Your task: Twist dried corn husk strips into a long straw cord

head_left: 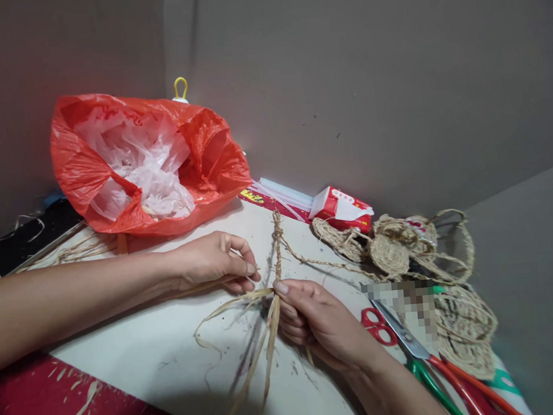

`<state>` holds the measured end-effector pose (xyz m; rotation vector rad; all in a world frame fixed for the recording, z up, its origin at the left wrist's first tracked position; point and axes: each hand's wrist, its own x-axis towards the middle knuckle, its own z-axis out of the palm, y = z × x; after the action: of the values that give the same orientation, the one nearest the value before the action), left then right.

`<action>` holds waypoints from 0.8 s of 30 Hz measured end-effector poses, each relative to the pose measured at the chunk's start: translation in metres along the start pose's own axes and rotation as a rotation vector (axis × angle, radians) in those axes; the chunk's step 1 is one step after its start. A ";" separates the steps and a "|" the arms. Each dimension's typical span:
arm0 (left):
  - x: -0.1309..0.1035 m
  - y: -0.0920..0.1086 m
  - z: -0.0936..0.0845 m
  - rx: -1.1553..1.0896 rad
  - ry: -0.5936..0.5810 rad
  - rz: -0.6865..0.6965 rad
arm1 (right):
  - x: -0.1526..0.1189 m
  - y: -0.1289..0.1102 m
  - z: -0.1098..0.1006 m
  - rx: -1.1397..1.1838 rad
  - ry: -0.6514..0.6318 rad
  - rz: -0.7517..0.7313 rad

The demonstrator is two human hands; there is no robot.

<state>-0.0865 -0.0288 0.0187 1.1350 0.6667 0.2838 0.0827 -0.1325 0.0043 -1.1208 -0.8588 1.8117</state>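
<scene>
My right hand (315, 317) pinches the lower end of a braided straw cord (277, 249) that stands upright above my thumb. Loose flat straw ends (271, 350) fan out below and to the left of that grip. To the left, my left hand (218, 264) is closed, thumb against fingers, on a thin straw strand (210, 284) that runs back under my wrist. A thinner twisted straw cord (327, 263) leads from the knotted top of the braid rightward to a pile of coiled straw pieces (391, 252).
A red plastic bag (81, 186) holding white plastic stands at the back left. A red tissue packet (322, 205) lies by the wall. Large scissors (408, 338) and small red-handled scissors (378, 326) lie right of my right hand. Straw bits litter the white table (174, 365).
</scene>
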 end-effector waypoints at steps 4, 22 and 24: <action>-0.001 0.002 -0.002 0.068 0.054 0.087 | 0.000 0.001 0.000 -0.017 0.025 -0.009; -0.007 -0.010 0.020 0.380 -0.002 0.147 | 0.002 0.009 -0.006 -0.201 0.016 -0.081; -0.007 -0.011 0.021 0.355 -0.013 0.141 | 0.001 0.009 -0.007 -0.226 0.031 -0.074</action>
<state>-0.0805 -0.0527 0.0166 1.5257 0.6417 0.2839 0.0858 -0.1347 -0.0066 -1.2378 -1.0927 1.6628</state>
